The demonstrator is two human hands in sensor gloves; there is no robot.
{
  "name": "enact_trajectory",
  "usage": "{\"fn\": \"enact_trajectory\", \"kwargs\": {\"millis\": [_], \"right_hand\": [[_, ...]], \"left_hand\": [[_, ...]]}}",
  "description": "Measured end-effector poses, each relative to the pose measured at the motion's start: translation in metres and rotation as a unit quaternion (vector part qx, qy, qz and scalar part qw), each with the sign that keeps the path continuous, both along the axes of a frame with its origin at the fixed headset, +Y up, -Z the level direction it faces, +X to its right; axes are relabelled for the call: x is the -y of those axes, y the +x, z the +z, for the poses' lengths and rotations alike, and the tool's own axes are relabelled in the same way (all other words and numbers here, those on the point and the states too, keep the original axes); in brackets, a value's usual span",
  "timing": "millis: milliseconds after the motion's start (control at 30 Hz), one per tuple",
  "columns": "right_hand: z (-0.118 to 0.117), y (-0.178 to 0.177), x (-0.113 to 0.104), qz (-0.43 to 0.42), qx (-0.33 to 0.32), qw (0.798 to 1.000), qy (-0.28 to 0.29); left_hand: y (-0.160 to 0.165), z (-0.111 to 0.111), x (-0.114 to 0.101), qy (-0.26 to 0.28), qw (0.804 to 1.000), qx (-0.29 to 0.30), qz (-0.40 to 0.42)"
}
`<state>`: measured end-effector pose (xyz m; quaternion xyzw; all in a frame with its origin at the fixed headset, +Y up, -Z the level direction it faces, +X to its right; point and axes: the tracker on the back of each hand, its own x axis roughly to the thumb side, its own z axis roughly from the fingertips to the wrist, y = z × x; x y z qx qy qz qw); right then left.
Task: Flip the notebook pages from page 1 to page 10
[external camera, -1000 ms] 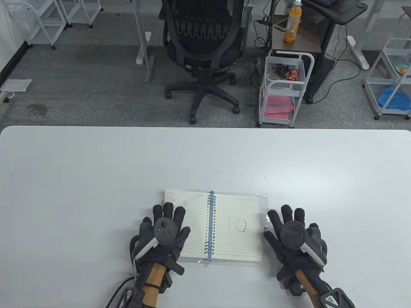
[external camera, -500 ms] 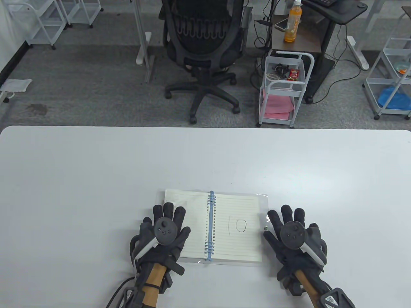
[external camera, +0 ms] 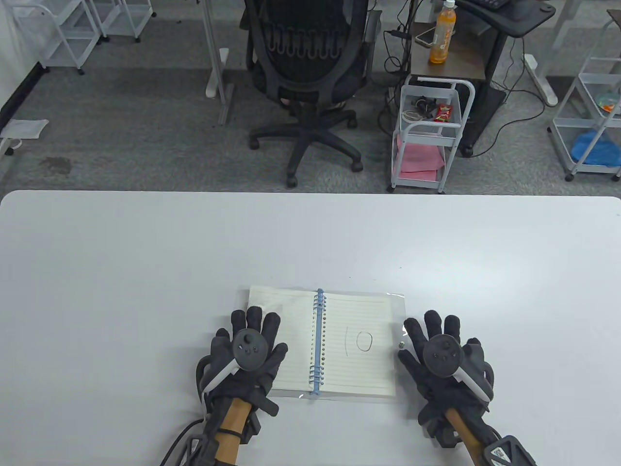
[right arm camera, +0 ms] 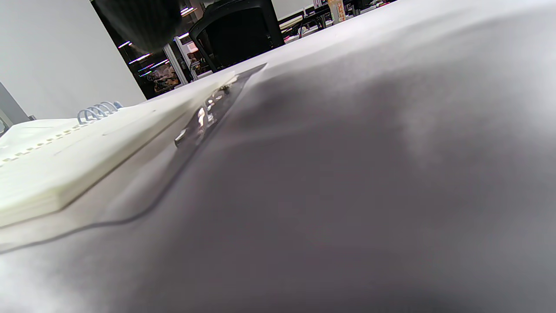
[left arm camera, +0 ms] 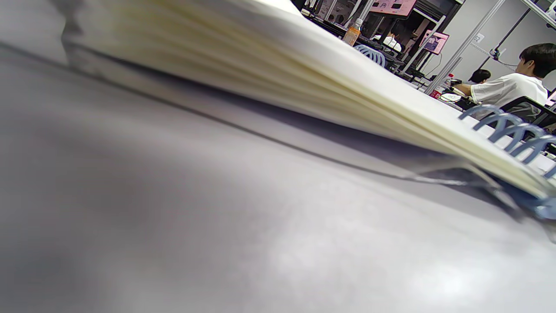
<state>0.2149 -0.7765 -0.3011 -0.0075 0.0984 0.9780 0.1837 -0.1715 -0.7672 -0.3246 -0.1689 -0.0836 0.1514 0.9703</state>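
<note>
Your notebook (external camera: pixel 322 342) lies open at the lower centre of the surface (external camera: pixel 145 272), its right page marked "10". Your left hand (external camera: pixel 245 354) rests flat, fingers spread, on the left page. Your right hand (external camera: pixel 444 359) lies spread just right of it, holding nothing.

Left hand (external camera: pixel 242 359) and right hand (external camera: pixel 444 364) are wearing black padded gloves. A dark round tracker with a white strap is sitting on each hand's back. Tan forearm pieces are showing below; black cables are trailing from the left wrist.
</note>
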Motion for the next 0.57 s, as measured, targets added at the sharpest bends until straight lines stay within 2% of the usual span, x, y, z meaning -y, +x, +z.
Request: {"fn": "enact_trajectory", "kwargs": {"millis": [567], "right_hand": [[0.0002,-0.0005,0.0005,0.000,-0.001,1.000,-0.005]], "left_hand": [[-0.0005,0.0001,0.0001,-0.003,1.000,-0.002,0.002]]}}
